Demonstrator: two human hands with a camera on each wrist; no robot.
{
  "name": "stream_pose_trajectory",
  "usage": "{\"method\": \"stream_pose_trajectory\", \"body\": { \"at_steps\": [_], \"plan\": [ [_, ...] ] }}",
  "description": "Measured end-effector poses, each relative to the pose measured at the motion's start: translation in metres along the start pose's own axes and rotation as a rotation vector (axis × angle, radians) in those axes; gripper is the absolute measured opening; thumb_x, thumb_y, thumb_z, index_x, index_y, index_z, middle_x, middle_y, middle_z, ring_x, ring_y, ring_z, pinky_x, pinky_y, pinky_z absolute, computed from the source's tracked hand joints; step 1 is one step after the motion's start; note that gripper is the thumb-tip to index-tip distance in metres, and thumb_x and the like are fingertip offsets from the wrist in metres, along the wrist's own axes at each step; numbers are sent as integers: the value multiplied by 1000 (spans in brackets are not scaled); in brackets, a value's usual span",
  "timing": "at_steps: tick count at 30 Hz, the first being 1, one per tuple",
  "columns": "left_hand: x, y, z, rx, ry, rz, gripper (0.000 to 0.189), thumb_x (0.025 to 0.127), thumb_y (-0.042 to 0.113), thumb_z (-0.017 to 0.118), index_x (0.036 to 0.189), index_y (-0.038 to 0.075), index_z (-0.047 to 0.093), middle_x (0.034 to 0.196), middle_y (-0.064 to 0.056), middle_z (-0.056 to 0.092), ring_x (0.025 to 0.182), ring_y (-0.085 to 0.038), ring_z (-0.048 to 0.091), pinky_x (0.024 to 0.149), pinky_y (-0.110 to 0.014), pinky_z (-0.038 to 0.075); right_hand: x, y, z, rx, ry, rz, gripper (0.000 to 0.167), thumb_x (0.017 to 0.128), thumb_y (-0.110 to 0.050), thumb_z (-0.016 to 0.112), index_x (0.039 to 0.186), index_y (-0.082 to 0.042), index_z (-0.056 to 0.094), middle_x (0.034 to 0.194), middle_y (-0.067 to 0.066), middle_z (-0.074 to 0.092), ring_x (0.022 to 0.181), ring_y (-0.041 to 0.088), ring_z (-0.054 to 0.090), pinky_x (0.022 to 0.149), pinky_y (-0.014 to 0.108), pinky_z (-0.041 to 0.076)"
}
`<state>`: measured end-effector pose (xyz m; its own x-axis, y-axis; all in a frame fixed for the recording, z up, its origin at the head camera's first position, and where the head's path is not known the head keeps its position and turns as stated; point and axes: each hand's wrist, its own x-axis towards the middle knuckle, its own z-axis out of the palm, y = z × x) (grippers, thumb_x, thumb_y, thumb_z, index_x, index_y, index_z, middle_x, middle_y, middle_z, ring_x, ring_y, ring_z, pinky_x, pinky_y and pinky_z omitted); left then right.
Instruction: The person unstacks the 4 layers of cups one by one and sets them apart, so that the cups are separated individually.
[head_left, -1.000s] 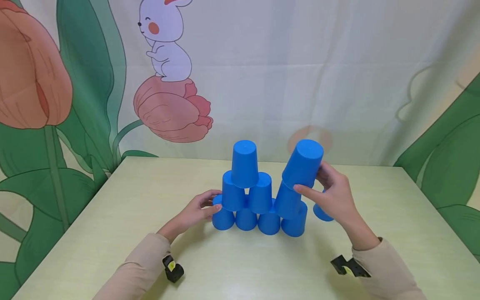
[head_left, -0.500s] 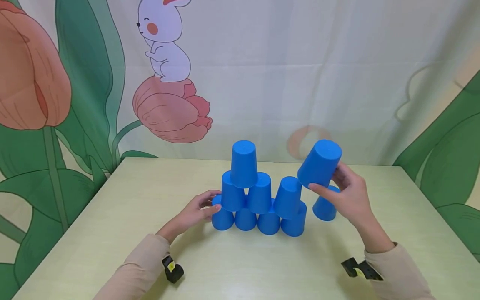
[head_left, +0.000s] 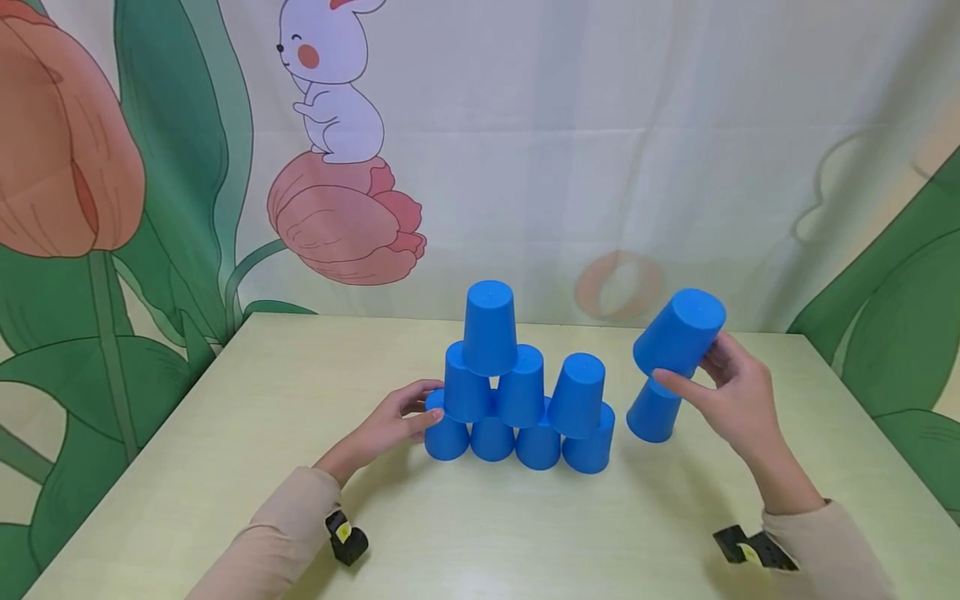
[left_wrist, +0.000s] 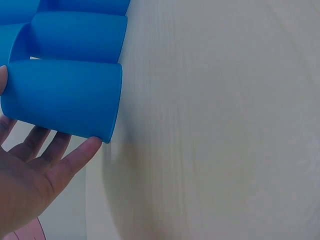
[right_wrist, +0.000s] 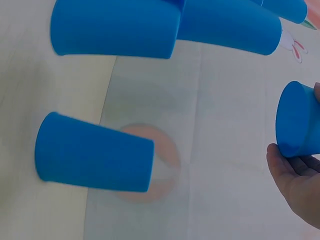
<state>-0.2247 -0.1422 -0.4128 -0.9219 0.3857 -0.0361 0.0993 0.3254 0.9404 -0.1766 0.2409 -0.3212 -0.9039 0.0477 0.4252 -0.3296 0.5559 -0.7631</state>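
Blue plastic cups stand upside down in a stepped stack (head_left: 520,385) at the table's middle. A single blue cup (head_left: 491,327) tops its left side; another cup (head_left: 576,395) stands at the right of the second row. My left hand (head_left: 386,423) holds the leftmost bottom cup (head_left: 446,439), thumb in front; its fingers (left_wrist: 75,157) lie along that cup's side in the left wrist view. My right hand (head_left: 731,400) grips a tilted, mouth-down blue cup (head_left: 681,332) in the air. Below it stands a lone upside-down cup (head_left: 652,414), its top partly hidden in the head view.
The pale wooden table (head_left: 525,533) runs back to a printed curtain (head_left: 510,183) with tulips and a rabbit. Black wrist devices (head_left: 347,540) sit at both sleeves. A narrow gap separates the lone cup from the stack.
My right hand has carried its cup away to the right, from above the stack's right end to above the lone cup. My left hand has stayed in place.
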Motion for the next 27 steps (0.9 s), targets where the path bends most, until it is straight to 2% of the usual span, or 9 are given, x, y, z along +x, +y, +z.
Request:
{"method": "stream_pose_trajectory", "body": {
  "at_steps": [2, 6, 8, 16, 27],
  "plan": [
    [0, 0, 0, 1, -1, 1, 52, 89, 31, 58, 134, 10, 41, 130, -17, 45, 115, -36, 45, 82, -49, 48, -1, 5, -3, -15, 4, 20, 66, 80, -19, 71, 135, -2, 38, 128, 21, 48, 114, 41, 47, 91, 51, 39],
    [1, -2, -1, 6, -13, 8, 52, 90, 30, 56, 135, 9, 40, 130, -19, 45, 115, -37, 45, 82, -48, 48, -3, 15, -11, -48, 19, 43, 67, 81, -22, 70, 137, -4, 36, 129, 20, 48, 113, 41, 48, 93, 36, 42],
    [1, -2, -1, 5, -15, 10, 52, 90, 30, 56, 135, 8, 40, 130, -20, 45, 115, -38, 45, 82, -48, 48, -4, 18, -15, -60, 20, 55, 68, 82, -23, 69, 138, -5, 35, 130, 20, 47, 114, 41, 47, 93, 33, 42],
    [2, -2, -1, -3, -21, 11, 53, 90, 30, 57, 135, 9, 39, 130, -19, 44, 115, -38, 44, 82, -48, 48, -7, 32, -27, -77, 3, 118, 71, 84, -27, 66, 140, -3, 29, 135, 24, 40, 117, 46, 42, 91, 56, 35],
    [1, -2, -1, -10, -28, 29, 52, 90, 28, 56, 135, 6, 39, 129, -22, 44, 115, -40, 44, 81, -47, 49, -8, 51, -36, -130, -33, 147, 75, 83, -31, 66, 138, 2, 28, 132, 31, 39, 114, 51, 40, 88, 62, 35]
  ]
}}
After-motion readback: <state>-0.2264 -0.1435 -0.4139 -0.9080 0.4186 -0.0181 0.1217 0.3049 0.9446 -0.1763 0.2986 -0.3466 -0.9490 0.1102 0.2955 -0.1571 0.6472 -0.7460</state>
